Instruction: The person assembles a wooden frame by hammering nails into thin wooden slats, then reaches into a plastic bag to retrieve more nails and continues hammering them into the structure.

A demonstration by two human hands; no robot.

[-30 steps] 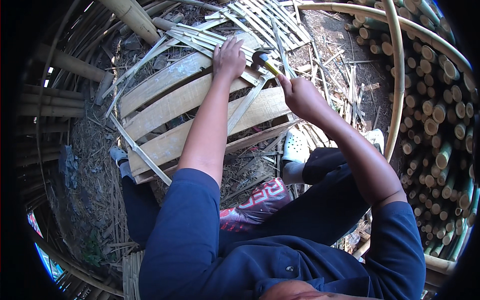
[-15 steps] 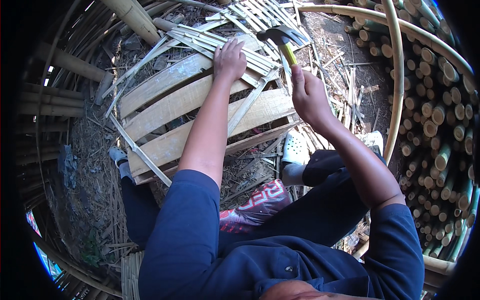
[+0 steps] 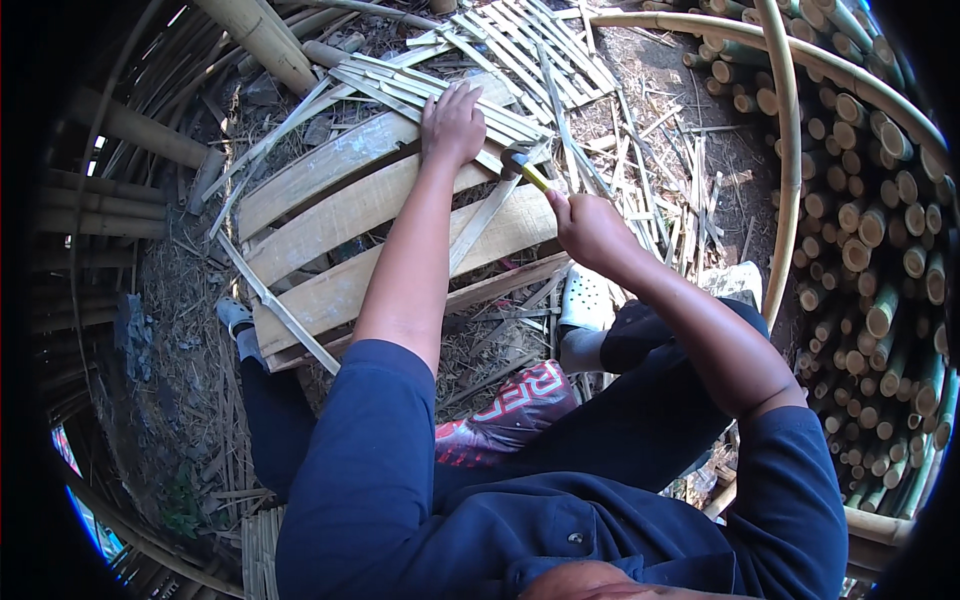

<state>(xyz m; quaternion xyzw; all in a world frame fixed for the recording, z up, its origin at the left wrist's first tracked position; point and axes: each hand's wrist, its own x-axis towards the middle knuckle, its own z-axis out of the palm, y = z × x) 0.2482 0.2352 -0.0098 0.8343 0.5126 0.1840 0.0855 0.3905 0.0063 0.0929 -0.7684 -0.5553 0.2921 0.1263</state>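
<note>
My left hand (image 3: pixel 454 122) lies with fingers stretched over a bundle of pale bamboo strips (image 3: pixel 385 85), pressing them against a low bench of wooden planks (image 3: pixel 345 220). My right hand (image 3: pixel 592 228) is closed round the yellow handle of a claw hammer (image 3: pixel 536 178). The hammer's dark head is down at the near right ends of the strips, beside a strip that crosses them at an angle. Whether it touches the strips, and whether a nail is under it, I cannot tell.
Beyond the bench lies a lattice of bamboo slats (image 3: pixel 545 50). Cut bamboo poles (image 3: pixel 870 230) are stacked at the right behind a curved pole (image 3: pixel 790 170). Strips and shavings litter the ground. A red printed bag (image 3: pixel 510 410) rests between my legs.
The hammer has swung down and to the left, from raised above the strips to their near ends. My right hand moved with it; my left hand has barely shifted.
</note>
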